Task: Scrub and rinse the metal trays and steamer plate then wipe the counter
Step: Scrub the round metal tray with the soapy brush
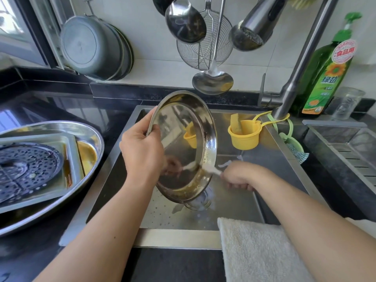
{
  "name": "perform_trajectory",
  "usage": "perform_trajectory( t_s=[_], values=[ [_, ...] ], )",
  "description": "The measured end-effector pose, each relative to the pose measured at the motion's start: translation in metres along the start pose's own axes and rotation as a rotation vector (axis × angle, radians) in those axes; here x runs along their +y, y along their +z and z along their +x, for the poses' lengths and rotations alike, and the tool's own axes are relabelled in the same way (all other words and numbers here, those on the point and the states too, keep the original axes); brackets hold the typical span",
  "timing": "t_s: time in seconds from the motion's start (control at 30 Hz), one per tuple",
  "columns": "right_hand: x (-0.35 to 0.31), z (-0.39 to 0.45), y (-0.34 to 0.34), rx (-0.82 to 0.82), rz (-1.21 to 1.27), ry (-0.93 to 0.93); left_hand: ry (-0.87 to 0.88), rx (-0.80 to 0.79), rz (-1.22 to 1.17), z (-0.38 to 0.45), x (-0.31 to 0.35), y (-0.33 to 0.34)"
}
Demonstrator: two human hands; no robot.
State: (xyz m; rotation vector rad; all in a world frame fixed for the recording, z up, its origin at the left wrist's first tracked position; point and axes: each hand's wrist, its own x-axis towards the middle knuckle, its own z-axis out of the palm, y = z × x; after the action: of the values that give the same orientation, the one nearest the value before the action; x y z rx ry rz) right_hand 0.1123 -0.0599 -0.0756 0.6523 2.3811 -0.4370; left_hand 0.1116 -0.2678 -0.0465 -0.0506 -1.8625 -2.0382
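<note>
My left hand [142, 153] grips the left rim of a round metal tray [183, 127], held tilted on edge over the sink [234, 202]. Brown residue lines the tray's lower rim. My right hand [240, 176] is closed around a pale scrubbing tool [213, 170] whose tip touches the tray's lower right edge; most of the tool is hidden in the fist. On the counter at the left, a large oval metal tray [50, 208] holds a rectangular metal tray [69, 143] and a dark perforated steamer plate [26, 165], all greasy.
A yellow cup [244, 137] hangs inside the sink's back wall. The faucet [301, 64] rises at the back right beside a green detergent bottle [323, 78]. Ladles and a wire skimmer [203, 49] hang above. A white towel [258, 249] drapes over the sink's front edge.
</note>
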Motion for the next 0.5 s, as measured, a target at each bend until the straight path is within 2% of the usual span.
perform_trajectory(
  t_s=[0.07, 0.1, 0.13, 0.2, 0.23, 0.3, 0.37, 0.4, 0.5],
  values=[
    [-0.003, 0.001, -0.003, 0.137, -0.169, -0.083, 0.018, -0.037, -0.060, -0.008, 0.007, 0.003],
    [-0.003, 0.008, 0.001, 0.106, -0.163, -0.122, 0.036, -0.068, -0.074, -0.010, 0.008, 0.004],
    [-0.002, 0.006, 0.005, 0.013, -0.125, -0.147, 0.054, -0.083, -0.065, -0.011, 0.009, 0.004],
    [-0.002, -0.008, 0.014, -0.222, -0.050, -0.086, 0.103, -0.091, -0.027, -0.010, 0.006, 0.005],
    [-0.003, -0.002, 0.015, -0.182, -0.052, -0.114, 0.126, -0.080, -0.018, -0.008, 0.005, 0.004],
    [-0.004, 0.005, 0.003, 0.088, -0.157, -0.136, 0.174, -0.063, -0.007, -0.009, 0.008, 0.003],
    [-0.003, 0.009, -0.009, 0.272, -0.122, -0.134, 0.210, -0.046, 0.013, -0.013, 0.013, 0.004],
    [-0.003, 0.010, -0.009, 0.239, -0.107, -0.142, 0.213, -0.033, 0.011, -0.012, 0.012, 0.004],
    [-0.006, -0.006, 0.014, -0.214, -0.104, -0.178, 0.194, 0.012, -0.003, -0.010, 0.010, 0.000]
  ],
)
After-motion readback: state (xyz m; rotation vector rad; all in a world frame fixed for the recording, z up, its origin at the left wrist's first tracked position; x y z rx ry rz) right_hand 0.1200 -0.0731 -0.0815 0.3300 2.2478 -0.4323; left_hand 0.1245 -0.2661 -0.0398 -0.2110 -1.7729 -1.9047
